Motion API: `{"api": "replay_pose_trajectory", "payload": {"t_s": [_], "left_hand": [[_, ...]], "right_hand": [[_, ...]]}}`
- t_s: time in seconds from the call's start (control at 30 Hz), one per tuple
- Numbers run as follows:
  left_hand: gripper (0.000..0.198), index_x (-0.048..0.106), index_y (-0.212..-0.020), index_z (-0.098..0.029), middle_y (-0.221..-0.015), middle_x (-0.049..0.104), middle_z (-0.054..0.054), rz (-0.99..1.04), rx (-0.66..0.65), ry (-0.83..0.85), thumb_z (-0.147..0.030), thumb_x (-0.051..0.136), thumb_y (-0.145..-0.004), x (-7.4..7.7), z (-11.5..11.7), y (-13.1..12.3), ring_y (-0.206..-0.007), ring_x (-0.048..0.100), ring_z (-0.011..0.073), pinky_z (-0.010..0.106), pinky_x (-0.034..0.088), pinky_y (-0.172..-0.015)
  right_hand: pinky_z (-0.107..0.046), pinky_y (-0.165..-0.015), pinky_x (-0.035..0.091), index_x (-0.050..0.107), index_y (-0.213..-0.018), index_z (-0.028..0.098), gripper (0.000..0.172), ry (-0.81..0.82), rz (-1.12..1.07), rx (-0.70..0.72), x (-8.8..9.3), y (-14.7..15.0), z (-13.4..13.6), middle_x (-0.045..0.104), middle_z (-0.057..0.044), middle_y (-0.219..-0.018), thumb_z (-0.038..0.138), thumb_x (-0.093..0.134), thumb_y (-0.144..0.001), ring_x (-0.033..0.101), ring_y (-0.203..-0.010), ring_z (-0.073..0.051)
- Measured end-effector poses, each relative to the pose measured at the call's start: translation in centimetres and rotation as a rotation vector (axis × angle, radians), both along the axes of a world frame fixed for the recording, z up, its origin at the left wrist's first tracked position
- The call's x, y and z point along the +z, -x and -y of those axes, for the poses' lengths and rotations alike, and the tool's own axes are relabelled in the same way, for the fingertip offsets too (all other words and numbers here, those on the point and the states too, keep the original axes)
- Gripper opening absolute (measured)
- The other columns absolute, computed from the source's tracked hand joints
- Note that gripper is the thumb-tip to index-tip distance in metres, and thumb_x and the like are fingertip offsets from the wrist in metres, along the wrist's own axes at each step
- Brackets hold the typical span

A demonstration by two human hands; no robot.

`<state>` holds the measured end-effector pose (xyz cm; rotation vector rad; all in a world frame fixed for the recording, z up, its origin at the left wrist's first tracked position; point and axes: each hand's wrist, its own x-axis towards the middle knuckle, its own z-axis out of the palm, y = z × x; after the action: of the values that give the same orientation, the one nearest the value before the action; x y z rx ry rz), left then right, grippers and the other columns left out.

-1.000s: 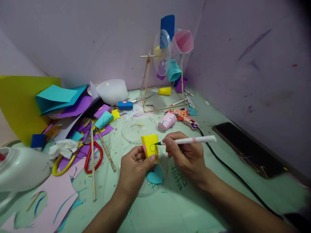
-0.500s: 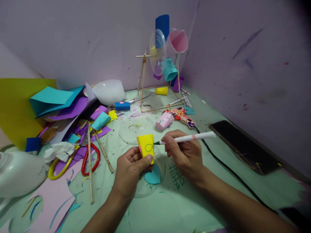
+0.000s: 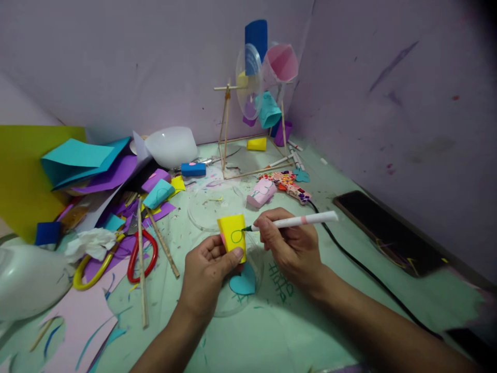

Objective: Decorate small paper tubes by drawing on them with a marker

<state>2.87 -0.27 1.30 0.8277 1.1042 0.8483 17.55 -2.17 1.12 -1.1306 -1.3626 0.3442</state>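
Between the thumb and fingers of my left hand (image 3: pixel 212 267) is a small yellow paper cup (image 3: pixel 233 230), with a green loop drawn on its side. My right hand (image 3: pixel 293 248) grips a white marker (image 3: pixel 306 219) like a pen. Its green tip is at the cup's right side, by the loop; whether it touches cannot be made out. Below the cup, a blue paper heart (image 3: pixel 243 281) lies over a clear round plastic lid (image 3: pixel 254 305). Green writing (image 3: pixel 281 282) marks the table cover beside my right wrist.
A stick frame (image 3: pixel 227 129) carrying a clear disc and coloured paper cups stands at the back. Scissors (image 3: pixel 143 256), sticks and paper scraps crowd the left. A phone (image 3: pixel 384 228), a black cord (image 3: pixel 365 277) and a patterned glue gun (image 3: pixel 287 184) lie to the right.
The whole view has shifted slightly, so things sit a little further left. Both hands keep their holds, and the marker tip stays close to the cup's right side.
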Motion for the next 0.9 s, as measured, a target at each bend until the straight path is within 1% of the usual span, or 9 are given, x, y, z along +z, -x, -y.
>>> {"api": "replay_pose_trajectory", "payload": {"t_s": [0.13, 0.37, 0.53, 0.73, 0.9], "left_hand": [[0.043, 0.067, -0.094, -0.010, -0.075, 0.072, 0.005, 0.001, 0.002, 0.003, -0.022, 0.083, -0.057, -0.03, -0.04, 0.01, -0.061, 0.064, 0.0129, 0.022, 0.054, -0.057], [0.042, 0.067, -0.092, -0.010, -0.077, 0.073, 0.005, -0.002, 0.009, 0.008, -0.023, 0.083, -0.056, 0.09, -0.02, 0.01, -0.062, 0.065, 0.0143, 0.024, 0.055, -0.057], [0.042, 0.067, -0.093, -0.010, -0.076, 0.073, 0.005, 0.002, 0.004, 0.005, -0.023, 0.083, -0.056, 0.02, -0.05, 0.02, -0.061, 0.065, 0.0134, 0.023, 0.054, -0.057], [0.040, 0.067, -0.090, -0.010, -0.073, 0.072, 0.004, -0.002, 0.008, 0.001, -0.023, 0.083, -0.056, -0.06, -0.14, -0.03, -0.060, 0.065, 0.0124, 0.022, 0.055, -0.057], [0.040, 0.067, -0.091, -0.011, -0.075, 0.073, 0.004, -0.006, 0.002, 0.007, -0.023, 0.083, -0.057, 0.09, -0.05, -0.03, -0.061, 0.065, 0.0135, 0.023, 0.055, -0.058]], "right_hand": [[-0.020, -0.040, 0.040, 0.059, -0.077, 0.018, 0.013, -0.003, 0.021, -0.028, 0.14, -0.03, -0.02, 0.053, 0.003, -0.056, 0.020, 0.052, -0.088, 0.049, -0.045, -0.008], [-0.020, -0.039, 0.039, 0.059, -0.077, 0.018, 0.012, 0.011, 0.024, -0.024, 0.15, 0.02, 0.13, 0.053, 0.004, -0.055, 0.020, 0.053, -0.087, 0.049, -0.044, -0.008], [-0.020, -0.039, 0.040, 0.060, -0.077, 0.018, 0.013, 0.026, 0.018, -0.020, 0.11, 0.08, 0.19, 0.055, 0.003, -0.057, 0.021, 0.053, -0.087, 0.049, -0.045, -0.008], [-0.020, -0.040, 0.040, 0.060, -0.076, 0.017, 0.013, 0.020, 0.025, -0.028, 0.19, 0.10, 0.16, 0.054, 0.004, -0.055, 0.021, 0.053, -0.087, 0.049, -0.044, -0.008], [-0.020, -0.040, 0.040, 0.060, -0.076, 0.018, 0.013, 0.013, 0.041, -0.052, 0.23, 0.07, 0.16, 0.054, 0.003, -0.054, 0.021, 0.053, -0.087, 0.049, -0.044, -0.008]]}}
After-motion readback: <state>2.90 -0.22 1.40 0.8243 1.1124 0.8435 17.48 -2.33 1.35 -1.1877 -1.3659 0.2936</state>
